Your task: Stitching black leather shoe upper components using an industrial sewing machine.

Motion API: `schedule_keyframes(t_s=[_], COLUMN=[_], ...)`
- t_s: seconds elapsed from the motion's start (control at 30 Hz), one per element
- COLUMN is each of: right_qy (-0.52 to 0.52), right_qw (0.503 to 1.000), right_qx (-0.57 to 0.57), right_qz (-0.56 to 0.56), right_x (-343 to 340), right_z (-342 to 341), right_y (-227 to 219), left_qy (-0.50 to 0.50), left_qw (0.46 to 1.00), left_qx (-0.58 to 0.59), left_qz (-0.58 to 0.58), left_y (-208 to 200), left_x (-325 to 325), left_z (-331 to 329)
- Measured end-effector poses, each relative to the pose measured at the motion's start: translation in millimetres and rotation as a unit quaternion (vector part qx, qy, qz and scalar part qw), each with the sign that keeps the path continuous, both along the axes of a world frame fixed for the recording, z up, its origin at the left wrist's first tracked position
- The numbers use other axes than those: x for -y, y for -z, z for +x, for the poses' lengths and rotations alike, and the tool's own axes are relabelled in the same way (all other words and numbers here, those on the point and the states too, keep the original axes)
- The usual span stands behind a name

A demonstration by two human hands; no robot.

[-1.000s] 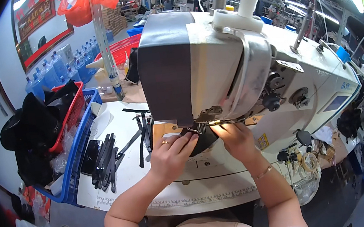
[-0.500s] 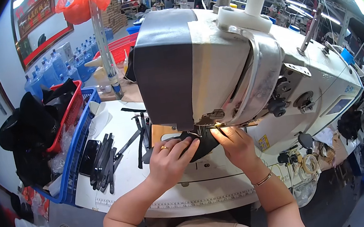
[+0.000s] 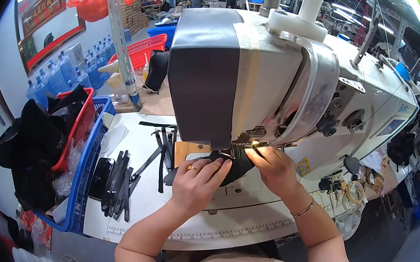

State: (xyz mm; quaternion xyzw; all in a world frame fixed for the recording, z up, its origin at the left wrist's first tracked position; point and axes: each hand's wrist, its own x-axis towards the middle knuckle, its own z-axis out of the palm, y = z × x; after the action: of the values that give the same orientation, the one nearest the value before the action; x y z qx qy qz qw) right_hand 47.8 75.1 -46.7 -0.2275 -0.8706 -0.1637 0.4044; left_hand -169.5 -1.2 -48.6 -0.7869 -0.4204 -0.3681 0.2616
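A black piece of fabric lies on the sewing machine's bed, under the presser foot. My left hand, a ring on one finger, holds its left part with bent fingers, their tips close beside the foot. On the other side of the needle area, my right hand pinches the fabric between thumb and fingers beneath the small lit lamp. The sewing machine's dark head cover rises above both hands. Fingers hide much of the fabric's outline.
Black straps lie in a bundle left of my arm, beside a glossy black item. More straps lie near the machine bed. A blue basket and red basket with black pieces flank the table. A ruler strip edges the front.
The view has shifted slightly, so the machine head appears farther right. Both hands keep nearly the same places and hold on the fabric.
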Motion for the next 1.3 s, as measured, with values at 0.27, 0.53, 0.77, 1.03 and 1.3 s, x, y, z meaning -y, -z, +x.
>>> schedule_keyframes(t_s=[0.27, 0.53, 0.77, 1.03, 1.3], right_qy=[0.015, 0.035, 0.031, 0.027, 0.033], right_qw=[1.000, 0.999, 0.999, 0.999, 0.998], right_qx=[0.002, 0.002, -0.011, -0.003, 0.006], right_qz=[-0.009, -0.036, -0.020, -0.045, -0.060], right_x=[0.5, 2.7, -7.4, -16.5, -21.6], right_z=[-0.1, -2.7, -4.1, -4.4, -6.7], right_y=[-4.9, -6.2, -6.6, -5.0, 0.8], left_qy=[-0.005, 0.005, -0.005, -0.003, 0.047], left_qw=[1.000, 1.000, 1.000, 1.000, 0.996], left_qx=[-0.008, 0.007, 0.011, 0.015, 0.012], left_qz=[0.005, 0.024, 0.020, 0.025, 0.072], left_y=[-0.6, 1.5, -1.3, -1.5, 3.8], left_x=[-2.6, -1.4, -6.0, -11.1, -11.4], left_z=[1.0, 0.9, 2.9, 1.7, -3.4])
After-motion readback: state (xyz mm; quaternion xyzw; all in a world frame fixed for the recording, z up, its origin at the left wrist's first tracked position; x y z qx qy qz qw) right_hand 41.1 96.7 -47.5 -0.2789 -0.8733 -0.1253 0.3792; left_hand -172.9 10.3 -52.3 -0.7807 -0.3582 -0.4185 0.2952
